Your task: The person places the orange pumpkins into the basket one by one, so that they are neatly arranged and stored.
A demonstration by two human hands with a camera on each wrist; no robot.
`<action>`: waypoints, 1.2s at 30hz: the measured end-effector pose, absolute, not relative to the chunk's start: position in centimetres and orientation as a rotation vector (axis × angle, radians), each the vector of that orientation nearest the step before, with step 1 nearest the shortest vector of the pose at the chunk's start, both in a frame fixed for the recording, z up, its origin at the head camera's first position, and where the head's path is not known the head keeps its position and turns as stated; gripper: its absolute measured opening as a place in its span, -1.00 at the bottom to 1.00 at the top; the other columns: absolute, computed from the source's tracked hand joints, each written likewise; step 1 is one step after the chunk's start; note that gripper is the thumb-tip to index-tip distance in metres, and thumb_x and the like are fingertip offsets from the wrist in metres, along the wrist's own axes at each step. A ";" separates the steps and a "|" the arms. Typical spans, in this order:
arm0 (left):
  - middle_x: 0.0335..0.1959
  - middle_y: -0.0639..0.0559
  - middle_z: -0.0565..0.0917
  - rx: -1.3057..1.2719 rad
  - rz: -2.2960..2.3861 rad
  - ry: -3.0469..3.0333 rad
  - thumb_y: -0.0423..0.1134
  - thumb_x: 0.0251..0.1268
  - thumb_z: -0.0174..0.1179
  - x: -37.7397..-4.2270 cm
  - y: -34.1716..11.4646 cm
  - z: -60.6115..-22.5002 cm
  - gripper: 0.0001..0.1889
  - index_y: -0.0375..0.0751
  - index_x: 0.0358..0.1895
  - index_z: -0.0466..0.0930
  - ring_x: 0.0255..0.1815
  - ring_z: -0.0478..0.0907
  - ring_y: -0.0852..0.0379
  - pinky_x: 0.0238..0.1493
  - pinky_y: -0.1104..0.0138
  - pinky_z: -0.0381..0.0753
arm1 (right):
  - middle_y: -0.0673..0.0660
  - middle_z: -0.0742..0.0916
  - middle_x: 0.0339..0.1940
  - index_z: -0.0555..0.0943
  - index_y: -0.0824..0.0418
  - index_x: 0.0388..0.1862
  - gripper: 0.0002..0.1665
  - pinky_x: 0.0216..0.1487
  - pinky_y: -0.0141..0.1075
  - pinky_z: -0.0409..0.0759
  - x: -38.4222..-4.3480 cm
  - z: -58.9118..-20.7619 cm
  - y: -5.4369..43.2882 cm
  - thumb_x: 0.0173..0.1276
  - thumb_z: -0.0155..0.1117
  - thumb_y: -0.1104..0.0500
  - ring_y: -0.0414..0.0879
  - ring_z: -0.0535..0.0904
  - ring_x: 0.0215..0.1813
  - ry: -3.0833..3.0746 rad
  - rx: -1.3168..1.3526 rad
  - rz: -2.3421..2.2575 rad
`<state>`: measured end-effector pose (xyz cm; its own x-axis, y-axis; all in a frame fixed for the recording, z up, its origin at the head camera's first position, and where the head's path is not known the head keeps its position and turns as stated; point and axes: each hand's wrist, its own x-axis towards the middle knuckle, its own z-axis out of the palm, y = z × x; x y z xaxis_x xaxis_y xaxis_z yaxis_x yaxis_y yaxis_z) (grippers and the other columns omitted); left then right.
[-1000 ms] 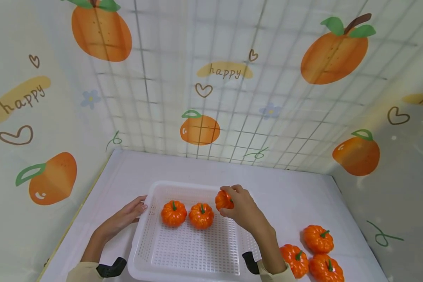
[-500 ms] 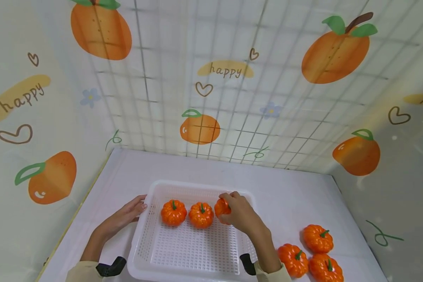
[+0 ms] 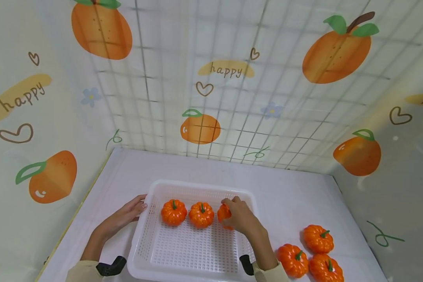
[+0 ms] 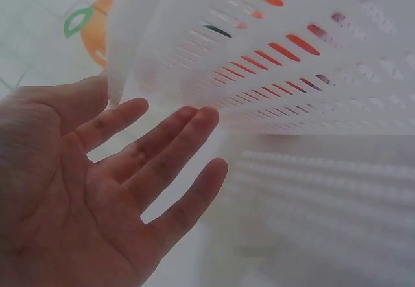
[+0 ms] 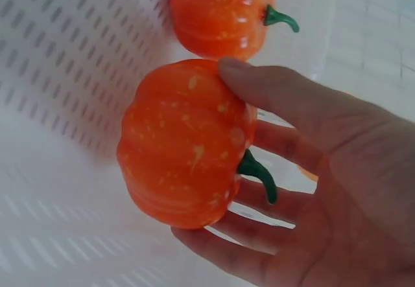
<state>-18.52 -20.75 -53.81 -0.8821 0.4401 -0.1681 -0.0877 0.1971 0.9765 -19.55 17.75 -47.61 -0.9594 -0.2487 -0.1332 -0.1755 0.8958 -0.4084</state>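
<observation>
A white perforated plastic basket (image 3: 194,250) stands on the table, with two small orange toy pumpkins (image 3: 174,212) (image 3: 201,215) side by side along its far part. Inside its far right corner my right hand (image 3: 244,217) holds a third toy pumpkin (image 5: 185,144), partly hidden by the hand in the head view. In the right wrist view the thumb lies on its top and the fingers curl beneath, with the green stem toward the palm. My left hand (image 4: 97,177) is at the basket's left rim, its fingers spread and fairly straight against the outer wall.
Several more toy pumpkins (image 3: 318,239) lie on the white table (image 3: 285,196) to the right of the basket. A pale curtain printed with oranges (image 3: 200,129) hangs at the back and sides, with a wire grid behind it.
My right hand has lowered the pumpkin into the basket's far right corner, beside the other two, then shifted slightly right. The left hand stays at the rim.
</observation>
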 end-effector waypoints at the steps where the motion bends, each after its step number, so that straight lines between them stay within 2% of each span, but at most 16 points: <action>1: 0.41 -0.22 0.37 0.327 1.727 2.068 -0.01 0.62 -0.10 -18.5 -20.7 -53.8 -0.45 -0.15 0.52 0.14 0.37 0.33 -0.16 0.37 -0.15 0.30 | 0.21 0.59 -0.09 0.61 0.22 0.18 -0.33 -0.07 -0.02 0.68 -19.6 -47.8 17.7 0.04 0.60 0.24 0.08 0.49 -0.11 2.880 -0.328 -0.590; 16: 0.41 -0.22 0.37 0.293 1.718 2.080 0.00 0.61 -0.09 -18.4 -20.6 -53.8 -0.43 -0.14 0.53 0.12 0.39 0.30 -0.17 0.37 -0.16 0.28 | 0.20 0.50 -0.12 0.61 0.21 0.17 -0.34 -0.05 -0.02 0.67 -19.7 -48.2 17.5 0.04 0.60 0.25 0.09 0.46 -0.10 2.873 -0.293 -0.591; 36: 0.43 -0.23 0.34 0.339 1.728 2.076 -0.04 0.63 -0.11 -18.5 -20.7 -53.8 -0.46 -0.14 0.52 0.14 0.39 0.29 -0.18 0.36 -0.15 0.31 | 0.25 0.53 -0.04 0.59 0.19 0.19 -0.35 -0.09 -0.04 0.70 -19.5 -48.0 17.4 0.08 0.58 0.22 0.10 0.45 -0.07 2.850 -0.228 -0.629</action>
